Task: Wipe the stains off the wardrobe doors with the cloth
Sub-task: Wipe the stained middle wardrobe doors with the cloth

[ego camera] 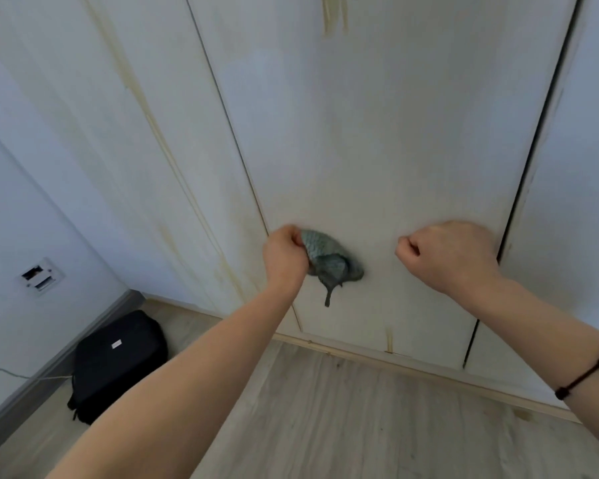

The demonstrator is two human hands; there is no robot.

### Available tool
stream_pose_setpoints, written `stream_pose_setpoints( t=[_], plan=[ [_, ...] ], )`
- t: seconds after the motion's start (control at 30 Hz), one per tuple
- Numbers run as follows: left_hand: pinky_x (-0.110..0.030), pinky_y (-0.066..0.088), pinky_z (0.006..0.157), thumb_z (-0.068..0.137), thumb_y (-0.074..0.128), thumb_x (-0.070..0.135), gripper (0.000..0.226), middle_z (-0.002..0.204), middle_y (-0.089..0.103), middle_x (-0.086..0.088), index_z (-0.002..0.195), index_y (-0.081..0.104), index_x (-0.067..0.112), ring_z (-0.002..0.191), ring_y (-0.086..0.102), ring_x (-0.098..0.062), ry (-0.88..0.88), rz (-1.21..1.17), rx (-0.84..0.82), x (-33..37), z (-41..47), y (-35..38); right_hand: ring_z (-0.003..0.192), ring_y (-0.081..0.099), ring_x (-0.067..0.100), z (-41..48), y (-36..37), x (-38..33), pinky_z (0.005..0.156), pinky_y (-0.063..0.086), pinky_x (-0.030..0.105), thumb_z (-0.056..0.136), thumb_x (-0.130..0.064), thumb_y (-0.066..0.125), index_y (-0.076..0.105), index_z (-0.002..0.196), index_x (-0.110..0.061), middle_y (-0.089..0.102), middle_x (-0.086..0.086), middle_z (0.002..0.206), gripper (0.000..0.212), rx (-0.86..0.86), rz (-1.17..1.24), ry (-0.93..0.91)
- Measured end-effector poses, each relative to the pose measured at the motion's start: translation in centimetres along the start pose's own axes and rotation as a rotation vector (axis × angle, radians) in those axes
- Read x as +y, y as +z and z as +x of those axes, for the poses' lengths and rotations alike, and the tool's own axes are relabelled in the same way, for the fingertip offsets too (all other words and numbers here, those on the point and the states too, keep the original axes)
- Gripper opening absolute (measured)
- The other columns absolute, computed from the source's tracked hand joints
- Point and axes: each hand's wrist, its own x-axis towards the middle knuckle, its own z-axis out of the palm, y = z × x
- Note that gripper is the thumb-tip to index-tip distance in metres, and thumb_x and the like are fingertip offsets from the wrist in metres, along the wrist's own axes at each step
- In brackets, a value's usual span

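Note:
White wardrobe doors point(377, 133) fill the view. My left hand point(284, 254) grips a bunched grey-green cloth point(329, 261) and holds it against the lower part of the middle door. Yellowish drip stains run down the left door point(153, 126), streak the top of the middle door point(332, 15) and mark its bottom edge point(389, 340). My right hand point(443, 254) is curled into a fist holding nothing, close to the same door near its right gap.
A black bag point(118, 361) lies on the wood floor in the left corner by the wall. A wall socket plate point(40, 276) sits low on the left wall, and a thin cable runs along the skirting. A dark gap point(533, 150) separates the middle and right doors.

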Motion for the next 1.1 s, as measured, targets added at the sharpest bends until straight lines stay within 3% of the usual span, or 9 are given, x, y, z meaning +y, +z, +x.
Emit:
stream_pose_setpoints(
  t=[0.1, 0.17, 0.23, 0.33, 0.4, 0.53, 0.8, 0.97, 1.1],
  plan=[
    [-0.04, 0.048, 0.056, 0.074, 0.059, 0.008, 0.021, 0.059, 0.052, 0.005, 0.059, 0.047, 0.018, 0.056, 0.047, -0.015, 0.115, -0.139, 0.151, 3.8, 2.5, -2.2, 0.047, 0.045, 0.024, 0.2, 0.3, 0.1, 0.047, 0.026, 0.022, 0.095, -0.04, 0.044, 0.058, 0.056, -0.008, 0.05, 0.002, 0.049, 0.052, 0.014, -0.02, -0.032],
    [-0.04, 0.05, 0.057, 0.076, 0.071, 0.036, 0.038, 0.056, 0.052, 0.005, 0.058, 0.042, 0.021, 0.055, 0.055, -0.022, 0.106, -0.129, 0.181, 3.3, 3.2, -2.3, 0.052, 0.048, 0.027, 0.3, 0.4, 0.2, 0.049, 0.027, 0.024, 0.096, -0.04, 0.044, 0.061, 0.06, -0.009, 0.055, 0.006, 0.056, 0.051, 0.025, -0.014, -0.05],
    [-0.044, 0.054, 0.055, 0.084, 0.065, 0.047, 0.04, 0.059, 0.061, -0.001, 0.063, 0.048, 0.017, 0.055, 0.064, -0.024, 0.058, -0.082, 0.124, 0.8, 1.8, -1.6, 0.055, 0.051, 0.029, 0.1, 0.4, 0.3, 0.051, 0.031, 0.025, 0.096, -0.04, 0.044, 0.06, 0.06, -0.008, 0.058, 0.01, 0.059, 0.05, 0.016, -0.001, -0.077],
    [-0.037, 0.059, 0.052, 0.091, 0.058, 0.013, 0.011, 0.074, 0.07, -0.006, 0.084, 0.066, 0.017, 0.062, 0.069, -0.023, -0.027, 0.019, -0.03, -5.2, -0.1, -0.6, 0.06, 0.057, 0.03, -0.3, 0.6, 0.7, 0.055, 0.037, 0.027, 0.095, -0.041, 0.041, 0.05, 0.057, -0.01, 0.062, 0.01, 0.063, 0.05, -0.008, 0.003, -0.13],
    [-0.04, 0.062, 0.059, 0.086, 0.059, 0.002, 0.016, 0.077, 0.071, -0.006, 0.088, 0.068, 0.015, 0.067, 0.07, -0.025, -0.109, 0.179, -0.111, -9.3, -0.2, -0.1, 0.061, 0.057, 0.03, -0.3, 0.8, 0.8, 0.055, 0.036, 0.027, 0.096, -0.042, 0.04, 0.05, 0.058, -0.012, 0.064, 0.009, 0.066, 0.049, -0.014, -0.016, -0.162],
    [-0.043, 0.061, 0.065, 0.076, 0.05, 0.003, 0.024, 0.07, 0.069, -0.005, 0.084, 0.069, 0.017, 0.066, 0.069, -0.027, -0.236, 0.35, -0.15, -14.3, -0.8, 1.8, 0.059, 0.056, 0.029, -0.3, 1.1, 0.9, 0.053, 0.036, 0.026, 0.095, -0.042, 0.039, 0.054, 0.06, -0.01, 0.059, 0.006, 0.06, 0.05, -0.018, -0.02, -0.165],
    [-0.047, 0.063, 0.064, 0.095, 0.056, 0.002, 0.014, 0.077, 0.072, -0.019, 0.083, 0.062, -0.002, 0.065, 0.073, -0.029, -0.539, 0.338, -0.463, -18.2, -1.7, 5.5, 0.056, 0.056, 0.03, -0.4, 2.6, 1.2, 0.054, 0.032, 0.027, 0.093, -0.045, 0.028, 0.06, 0.062, -0.009, 0.061, 0.009, 0.06, 0.057, 0.064, -0.036, -0.22],
    [-0.041, 0.054, 0.085, 0.103, 0.044, 0.017, 0.025, 0.119, 0.064, -0.007, 0.115, 0.065, 0.009, 0.108, 0.064, -0.029, -0.354, 0.599, -0.688, -14.9, -4.6, 10.1, 0.043, 0.038, 0.024, -1.0, 3.4, 1.7, 0.052, 0.022, 0.021, 0.095, -0.04, 0.038, 0.053, 0.054, -0.008, 0.039, 0.002, 0.045, 0.054, 0.084, -0.034, -0.21],
    [-0.054, 0.054, 0.088, 0.102, 0.039, 0.008, 0.034, 0.124, 0.067, -0.014, 0.124, 0.065, 0.003, 0.112, 0.064, -0.04, -0.091, 0.81, -0.888, -14.5, -8.5, 14.3, 0.042, 0.034, 0.022, -1.0, 3.6, 1.1, 0.054, 0.017, 0.02, 0.094, -0.034, 0.046, 0.044, 0.05, -0.01, 0.028, -0.002, 0.043, 0.05, 0.124, -0.007, -0.183]
  ],
)
